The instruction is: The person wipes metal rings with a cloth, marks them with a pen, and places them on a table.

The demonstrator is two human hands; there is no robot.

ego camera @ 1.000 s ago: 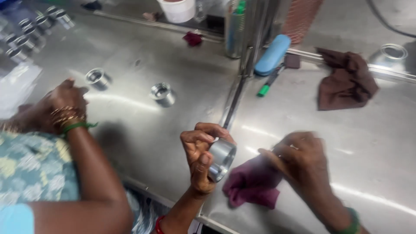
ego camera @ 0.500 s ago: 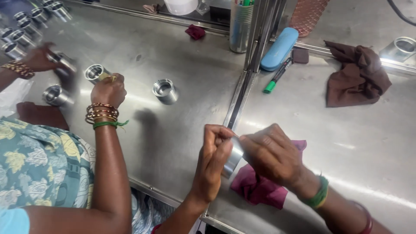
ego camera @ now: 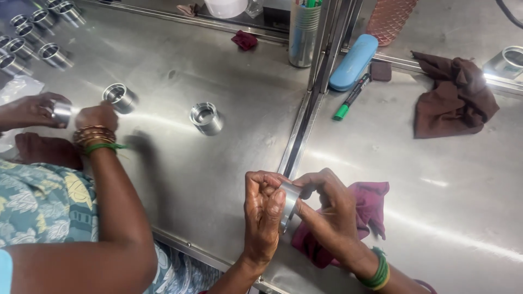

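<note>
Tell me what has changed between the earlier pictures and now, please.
The right hand left the maroon cloth and joined the left hand on the metal ring; both now hold it. The co-worker's hand moved away from the ring on the table to a small metal part held in both hands. The loose ring, green marker and brown cloth stayed.

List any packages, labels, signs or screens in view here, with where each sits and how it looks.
No signs or screens show.
Clear plastic bag: far left table edge, crumpled, see-through.
Blue case: top centre, by the table seam, oblong and rounded, light blue.
Pen cup: top centre, left of the case, metal cylinder with a band I cannot make out as a label.
</note>
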